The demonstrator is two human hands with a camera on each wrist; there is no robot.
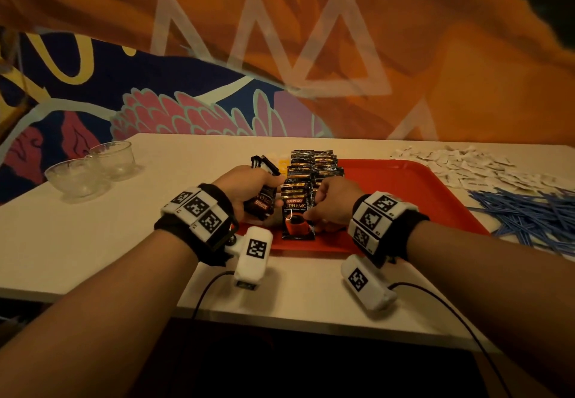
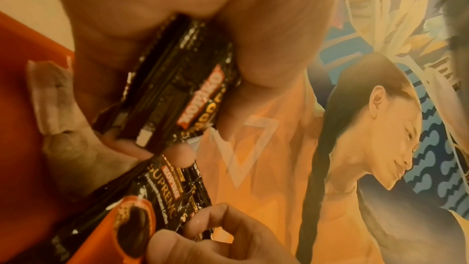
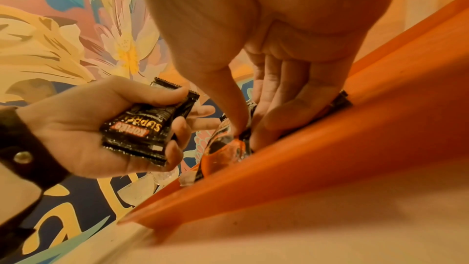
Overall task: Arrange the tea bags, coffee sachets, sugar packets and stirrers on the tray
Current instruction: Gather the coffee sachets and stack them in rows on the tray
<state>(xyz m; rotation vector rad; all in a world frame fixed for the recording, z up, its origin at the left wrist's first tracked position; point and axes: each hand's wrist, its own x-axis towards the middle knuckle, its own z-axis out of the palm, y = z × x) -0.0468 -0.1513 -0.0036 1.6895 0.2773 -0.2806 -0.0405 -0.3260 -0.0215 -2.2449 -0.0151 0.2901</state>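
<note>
Painted murals backed the pale worktop [image 1: 93, 242]. On the red tray [image 1: 404, 186], coffee sachets [image 1: 311, 173] stood in rows. The left hand [image 1: 249, 189] clutched a spare bundle [image 1: 261, 198] as stock, while the right hand [image 1: 329, 204] pinched the front sachet [image 1: 297, 214], seemingly seating it upright.

The red plastic tray [image 1: 404, 186] hides its left part behind the black coffee sachets [image 1: 311, 173]; pale yellow packets [image 1: 282, 161] behind them are too hidden to identify.
</note>
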